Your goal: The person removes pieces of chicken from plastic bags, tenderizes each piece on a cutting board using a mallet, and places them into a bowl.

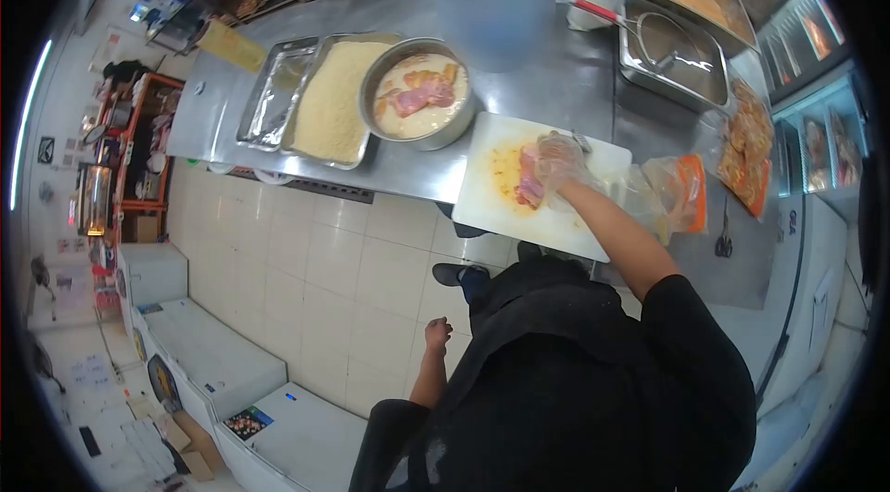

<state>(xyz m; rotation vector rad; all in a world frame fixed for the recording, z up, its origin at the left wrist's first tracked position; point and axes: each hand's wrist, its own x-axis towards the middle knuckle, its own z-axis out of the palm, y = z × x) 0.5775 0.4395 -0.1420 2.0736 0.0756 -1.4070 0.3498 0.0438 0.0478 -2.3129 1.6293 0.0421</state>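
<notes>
My right hand (561, 163), in a clear plastic glove, is over the white cutting board (477, 195). Its fingers are curled against pink raw meat (528, 188), with orange-yellow bits around it. The glove partly hides the meat and the fingertips. A small metallic item (582, 141) shows beside the hand, too little of it to name. Away from the table, my left hand (438, 334) hangs low over the floor, bare and loosely curled, with nothing visible in it.
Left of the board stand a round metal pot (468, 126) with meat in pale liquid, a tray of crumbs (329, 98) and a shiny tray (269, 93). At right are plastic bags (681, 191), scissors (724, 237) and a steel container (709, 89) with a red-handled strainer (598, 12).
</notes>
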